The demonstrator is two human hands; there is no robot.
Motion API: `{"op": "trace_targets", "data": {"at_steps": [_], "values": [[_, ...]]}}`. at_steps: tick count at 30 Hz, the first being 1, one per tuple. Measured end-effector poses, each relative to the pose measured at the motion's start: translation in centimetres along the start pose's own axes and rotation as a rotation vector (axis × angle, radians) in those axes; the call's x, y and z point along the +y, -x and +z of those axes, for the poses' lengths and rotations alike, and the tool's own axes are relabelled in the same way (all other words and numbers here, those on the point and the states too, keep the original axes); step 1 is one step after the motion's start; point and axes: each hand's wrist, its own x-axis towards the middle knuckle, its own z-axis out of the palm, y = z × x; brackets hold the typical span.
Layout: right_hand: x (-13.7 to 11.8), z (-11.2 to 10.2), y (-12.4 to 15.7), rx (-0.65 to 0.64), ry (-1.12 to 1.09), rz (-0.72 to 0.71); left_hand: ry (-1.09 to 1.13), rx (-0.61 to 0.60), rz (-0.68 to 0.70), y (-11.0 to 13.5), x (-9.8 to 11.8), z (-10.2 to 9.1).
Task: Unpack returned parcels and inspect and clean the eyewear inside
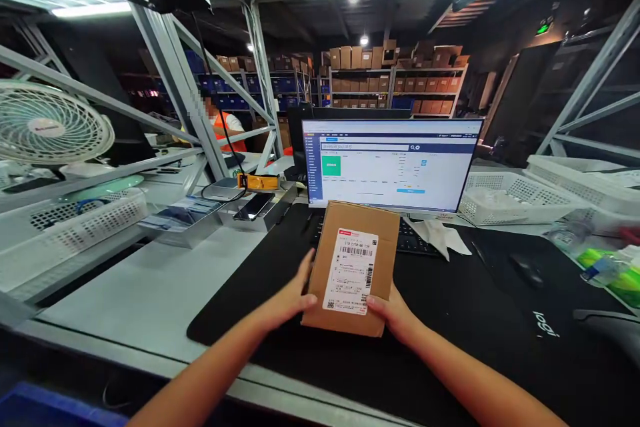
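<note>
A brown cardboard box (353, 220) with a white shipping label (351, 270) on top is held over the black desk mat (240, 310), in front of the monitor (390, 160). My left hand (293, 293) grips the box's left side with the fingers along its edge. My right hand (393, 312) holds its near right corner, thumb on top beside the label. The box covers part of the keyboard (415, 240).
White baskets (505, 197) stand at the right, another basket (70, 227) and a fan (47, 123) at the left. A phone (254, 205) lies on a metal tray, a mouse (527, 270) on the mat. A person in an orange vest (225, 127) works behind the shelving.
</note>
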Motion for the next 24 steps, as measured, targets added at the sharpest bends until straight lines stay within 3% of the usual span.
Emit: {"op": "trace_targets", "data": {"at_steps": [2,5,7,9,11,13,16,19,24], "values": [[-0.1,0.3,0.1,0.011,0.048,-0.025,0.017,-0.058,0.029,0.0,-0.7,1.3],[-0.7,-0.8,0.4,-0.056,0.216,-0.065,0.051,-0.045,0.062,-0.4,-0.3,1.9],[-1.9,-3.2,0.5,-0.144,0.451,-0.077,0.097,0.003,0.064,-0.5,-0.5,1.7],[-3.7,-7.4,0.4,-0.120,0.789,-0.100,0.119,0.053,0.039,-0.4,-1.4,1.2],[-6.0,-13.1,0.5,0.155,1.153,-0.130,0.102,0.116,0.004,-0.2,-2.6,0.6],[-8.2,-19.4,1.2,0.509,1.485,-0.017,0.076,0.185,-0.034,-0.2,-3.7,0.0],[-10.3,-27.4,3.2,0.881,1.577,0.136,0.014,0.225,-0.057,-0.5,-4.1,-0.5],[-9.8,-31.9,4.9,1.011,1.623,0.231,-0.023,0.239,-0.027,-0.7,-3.7,-0.4],[-6.6,-35.3,5.6,0.993,1.673,0.214,-0.037,0.270,0.027,-0.4,-3.1,0.2]]}}
